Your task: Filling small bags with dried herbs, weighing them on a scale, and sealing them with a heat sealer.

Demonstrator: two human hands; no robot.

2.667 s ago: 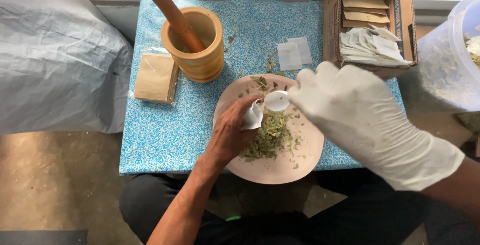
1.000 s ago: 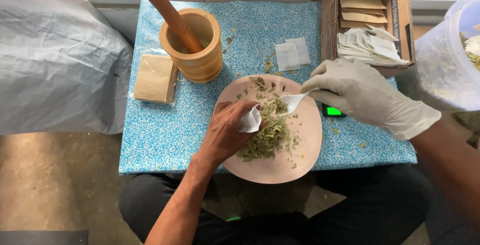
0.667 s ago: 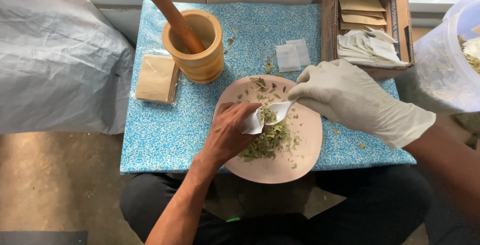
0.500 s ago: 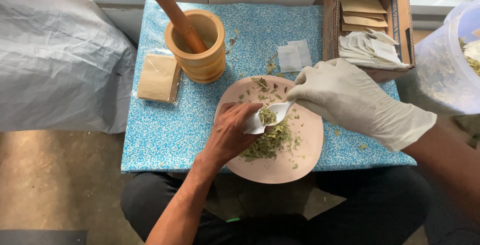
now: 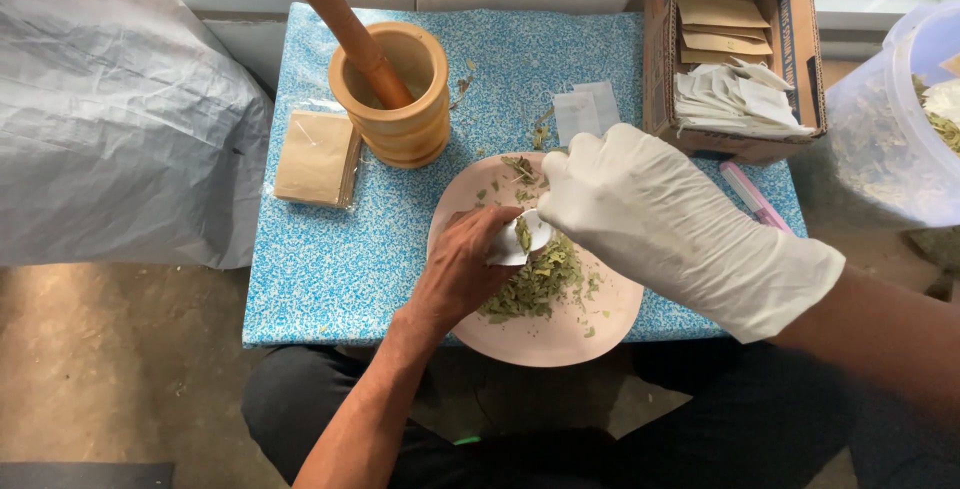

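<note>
Over the round pink plate [image 5: 560, 334] of dried green leaves [image 5: 535, 284], the bare left hand [image 5: 460, 269] is pinching a small white paper sachet [image 5: 510, 246] while the gloved right hand [image 5: 640, 214], fingers closed, is tipping a white spoon [image 5: 535, 229] into it.

your left hand [image 5: 462, 274]: bare, no glove, forearm unsleeved | your right hand [image 5: 640, 214]: white disposable glove, wrinkled, cuff ending past the wrist | legs: dark trousers

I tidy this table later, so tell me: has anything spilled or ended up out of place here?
Yes. Bits of dried leaf lie scattered on the blue table beside the wooden mortar, off the pink plate. Nothing looks damaged.
</note>
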